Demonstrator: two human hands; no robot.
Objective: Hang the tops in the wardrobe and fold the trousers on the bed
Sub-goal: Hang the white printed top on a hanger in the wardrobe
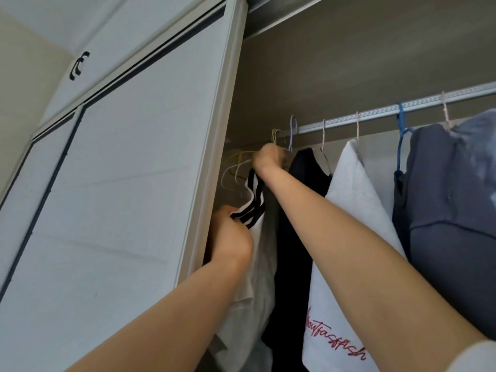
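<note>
A white top with a black-striped collar (253,208) hangs at the left end of the wardrobe rail (375,111). My left hand (232,237) pinches the lower end of the striped collar. Higher up, my right hand (268,158) is curled around the top of this top's hanger, just under the rail. What the right fingers grip is hidden behind the hand. Empty yellow and white hangers (237,167) hang behind the top at the far left.
To the right on the rail hang a dark navy top (292,237), a white top with red lettering (346,264) and a grey-blue garment (451,210) on a blue hanger. The white sliding door (120,183) stands close on the left.
</note>
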